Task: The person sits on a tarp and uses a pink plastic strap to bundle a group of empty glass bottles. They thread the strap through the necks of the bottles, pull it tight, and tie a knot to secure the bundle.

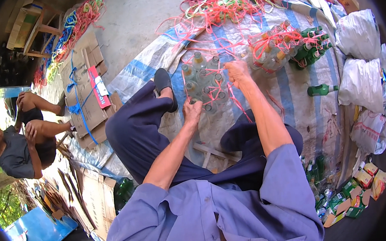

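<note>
Between my legs stands a cluster of clear glass bottles (pixel 203 73), upright and close together. Pink plastic twine (pixel 213 96) winds among their necks and around the outside. My left hand (pixel 191 113) grips the bottle at the cluster's near left corner; a strand runs down the left side to its fingers. At the right side of the cluster, my right hand (pixel 237 71) is closed on the pink twine, and loose ends trail below it. Right of that hand lies a twine-tied bundle of clear bottles (pixel 274 49), beside a tied bundle of green bottles (pixel 312 48).
A striped woven tarp (pixel 253 105) covers the ground. Tangled twine (pixel 224 0) heaps ahead. One green bottle (pixel 322 90) lies near white sacks (pixel 358 82). Tied flattened cardboard (pixel 85 95) lies left, near a seated person (pixel 19 146). Cartons (pixel 353 196) sit at the lower right.
</note>
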`<state>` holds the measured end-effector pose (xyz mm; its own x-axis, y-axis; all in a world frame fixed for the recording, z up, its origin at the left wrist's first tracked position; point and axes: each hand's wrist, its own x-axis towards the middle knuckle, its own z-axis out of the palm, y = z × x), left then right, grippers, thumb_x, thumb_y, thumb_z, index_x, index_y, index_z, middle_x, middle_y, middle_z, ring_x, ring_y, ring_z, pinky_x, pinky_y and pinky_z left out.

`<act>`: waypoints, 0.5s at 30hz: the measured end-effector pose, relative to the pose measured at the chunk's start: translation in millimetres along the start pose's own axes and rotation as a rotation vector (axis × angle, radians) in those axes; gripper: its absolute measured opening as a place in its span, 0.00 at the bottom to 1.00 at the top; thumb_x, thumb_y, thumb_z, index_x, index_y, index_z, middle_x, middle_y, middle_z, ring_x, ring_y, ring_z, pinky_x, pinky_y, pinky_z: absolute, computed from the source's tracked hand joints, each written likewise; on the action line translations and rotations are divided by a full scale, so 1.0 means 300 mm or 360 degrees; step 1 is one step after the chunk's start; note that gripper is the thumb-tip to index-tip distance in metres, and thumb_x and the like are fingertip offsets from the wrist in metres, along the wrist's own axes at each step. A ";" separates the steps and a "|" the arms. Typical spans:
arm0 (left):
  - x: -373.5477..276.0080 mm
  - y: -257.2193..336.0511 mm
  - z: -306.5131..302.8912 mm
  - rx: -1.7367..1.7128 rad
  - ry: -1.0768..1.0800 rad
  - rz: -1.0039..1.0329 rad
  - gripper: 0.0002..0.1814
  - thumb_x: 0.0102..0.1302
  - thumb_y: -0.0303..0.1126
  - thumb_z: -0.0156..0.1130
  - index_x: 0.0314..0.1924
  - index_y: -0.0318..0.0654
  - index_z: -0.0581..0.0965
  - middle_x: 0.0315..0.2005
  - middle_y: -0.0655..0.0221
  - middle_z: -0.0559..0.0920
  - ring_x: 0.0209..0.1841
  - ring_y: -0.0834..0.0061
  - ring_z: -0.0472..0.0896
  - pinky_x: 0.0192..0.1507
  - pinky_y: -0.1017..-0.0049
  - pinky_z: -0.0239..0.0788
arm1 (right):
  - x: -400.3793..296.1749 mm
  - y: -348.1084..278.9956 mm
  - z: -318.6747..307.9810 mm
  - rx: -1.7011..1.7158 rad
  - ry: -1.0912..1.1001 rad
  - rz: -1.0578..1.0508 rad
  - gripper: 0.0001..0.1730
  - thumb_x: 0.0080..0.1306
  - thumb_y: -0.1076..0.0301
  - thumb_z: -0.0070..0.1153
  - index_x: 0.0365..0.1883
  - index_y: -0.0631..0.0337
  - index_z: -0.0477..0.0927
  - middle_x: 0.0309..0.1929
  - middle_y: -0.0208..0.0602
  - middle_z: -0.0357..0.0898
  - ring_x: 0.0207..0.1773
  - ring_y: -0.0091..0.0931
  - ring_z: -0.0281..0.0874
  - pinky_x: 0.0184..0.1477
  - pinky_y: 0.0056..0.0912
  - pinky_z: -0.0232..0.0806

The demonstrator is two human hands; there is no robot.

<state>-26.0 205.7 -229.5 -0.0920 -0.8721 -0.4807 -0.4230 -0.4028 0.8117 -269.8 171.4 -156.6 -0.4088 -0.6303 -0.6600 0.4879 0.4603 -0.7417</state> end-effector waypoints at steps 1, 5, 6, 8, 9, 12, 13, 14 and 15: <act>-0.011 0.033 -0.004 -0.0033 -0.0014 -0.0021 0.27 0.50 0.36 0.58 0.50 0.30 0.73 0.21 0.68 0.77 0.20 0.77 0.75 0.19 0.75 0.65 | -0.008 0.002 -0.006 0.0016 0.0003 -0.0025 0.15 0.53 0.75 0.58 0.15 0.53 0.65 0.12 0.23 0.57 0.10 0.16 0.51 0.12 0.25 0.41; -0.044 0.098 -0.018 -0.0154 0.0095 -0.0007 0.17 0.48 0.34 0.58 0.37 0.30 0.75 0.19 0.67 0.77 0.19 0.77 0.74 0.18 0.75 0.63 | -0.062 0.002 0.004 0.0043 0.0060 -0.0089 0.10 0.54 0.75 0.57 0.17 0.56 0.70 0.12 0.23 0.59 0.10 0.17 0.51 0.12 0.24 0.41; -0.032 0.094 -0.016 -0.0129 0.0173 -0.0027 0.10 0.47 0.32 0.59 0.28 0.33 0.74 0.18 0.68 0.76 0.17 0.79 0.73 0.17 0.76 0.62 | -0.066 0.010 0.003 -0.0021 0.0033 -0.0156 0.07 0.54 0.74 0.56 0.18 0.58 0.72 0.12 0.23 0.60 0.10 0.17 0.52 0.12 0.25 0.42; -0.005 0.082 -0.042 -0.0160 0.0014 -0.0101 0.09 0.47 0.30 0.59 0.28 0.34 0.74 0.17 0.70 0.76 0.16 0.80 0.72 0.17 0.77 0.62 | -0.069 0.036 -0.003 -0.0150 -0.0021 -0.0290 0.04 0.55 0.74 0.56 0.22 0.61 0.76 0.13 0.23 0.61 0.10 0.17 0.52 0.12 0.25 0.42; 0.000 0.093 -0.051 -0.0180 -0.0070 -0.0139 0.08 0.47 0.30 0.59 0.28 0.34 0.75 0.16 0.71 0.76 0.15 0.81 0.72 0.17 0.78 0.62 | -0.078 0.047 -0.011 -0.0196 0.0004 -0.0302 0.03 0.55 0.73 0.55 0.24 0.63 0.78 0.13 0.24 0.63 0.10 0.17 0.53 0.12 0.25 0.43; 0.027 0.119 -0.077 -0.0086 -0.0143 -0.0192 0.07 0.47 0.26 0.59 0.29 0.34 0.76 0.14 0.73 0.74 0.13 0.83 0.70 0.15 0.79 0.60 | -0.117 0.078 -0.037 -0.0340 0.0079 -0.0370 0.06 0.55 0.73 0.54 0.29 0.66 0.81 0.15 0.26 0.67 0.13 0.17 0.58 0.15 0.25 0.47; 0.038 0.122 -0.081 -0.0003 -0.0190 -0.0229 0.09 0.47 0.26 0.59 0.32 0.33 0.77 0.14 0.73 0.74 0.13 0.82 0.70 0.15 0.79 0.60 | -0.131 0.084 -0.043 -0.0393 0.0102 -0.0413 0.07 0.55 0.73 0.54 0.29 0.66 0.82 0.15 0.27 0.69 0.14 0.17 0.60 0.16 0.25 0.50; 0.043 0.123 -0.073 -0.0122 -0.0117 -0.0117 0.20 0.46 0.25 0.59 0.43 0.30 0.78 0.13 0.72 0.73 0.12 0.82 0.69 0.14 0.78 0.60 | -0.146 0.092 -0.050 -0.0445 0.0126 -0.0456 0.08 0.55 0.73 0.54 0.30 0.67 0.83 0.16 0.28 0.71 0.15 0.18 0.63 0.17 0.26 0.53; 0.056 0.120 -0.071 -0.0067 -0.0084 -0.0105 0.22 0.46 0.24 0.59 0.46 0.30 0.77 0.13 0.71 0.74 0.12 0.81 0.70 0.14 0.77 0.60 | -0.171 0.093 -0.051 -0.0529 0.0142 -0.0524 0.09 0.54 0.72 0.54 0.29 0.66 0.83 0.17 0.30 0.73 0.17 0.18 0.65 0.19 0.27 0.57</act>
<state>-23.5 170.8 -201.2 -0.1131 -0.8279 -0.5494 -0.3915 -0.4710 0.7905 -247.1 226.0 -145.3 -0.5723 -0.7266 -0.3802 0.0541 0.4292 -0.9016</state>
